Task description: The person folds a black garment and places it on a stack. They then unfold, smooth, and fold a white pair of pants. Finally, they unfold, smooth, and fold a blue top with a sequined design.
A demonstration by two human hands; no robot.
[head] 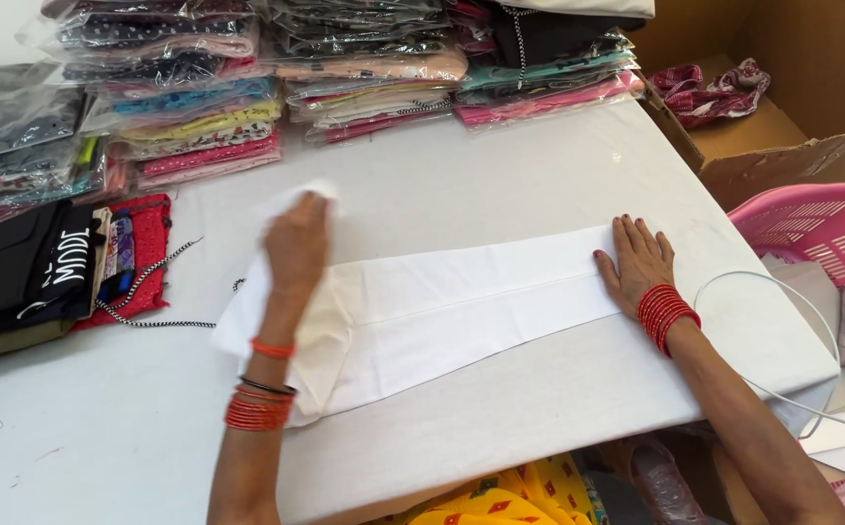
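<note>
White tabletop [539, 165]; folded white cloth [442, 311] lies across its near middle, long side running left to right. Packaged garment stacks [364, 68] line the far edge. Right hand [639, 262] spread flat on the cloth's right end. Left hand [296, 243] on the left end (blurred; cannot tell its grip).

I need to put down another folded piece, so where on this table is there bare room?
Bare room lies on the table left of the left hand, below the black garment, and between the white cloth and the packaged stacks. The back edge and left side are crowded; the right hand presses the cloth's right end.
</note>
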